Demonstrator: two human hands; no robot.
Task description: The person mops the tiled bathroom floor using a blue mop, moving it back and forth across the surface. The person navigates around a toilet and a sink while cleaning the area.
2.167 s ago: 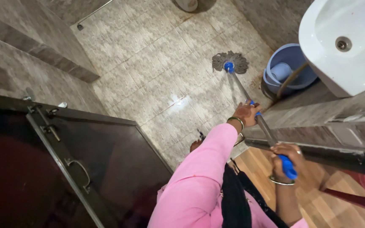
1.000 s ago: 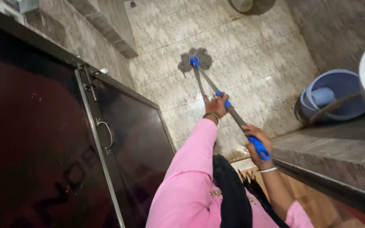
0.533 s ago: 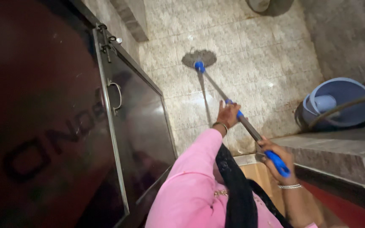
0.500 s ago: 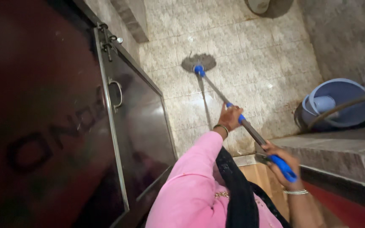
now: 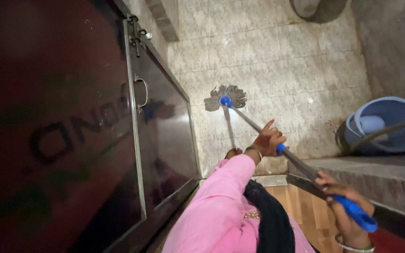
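Now both hands hold the mop: left hand wrapped around mid-shaft, right hand closed on the blue end grip, the grey mop head resting on the tiled floor beside the dark door, well apart from the blue bucket

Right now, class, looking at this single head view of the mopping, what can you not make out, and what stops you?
- Right hand: its bangle is cut by the bottom edge.
- Mop handle: the stretch inside the left hand is covered by the fingers.
- Blue bucket: its base is hidden behind the stone ledge.
- Round fixture at the top: cut off by the edge.
- Dark glass door: the room behind is lost in reflection.
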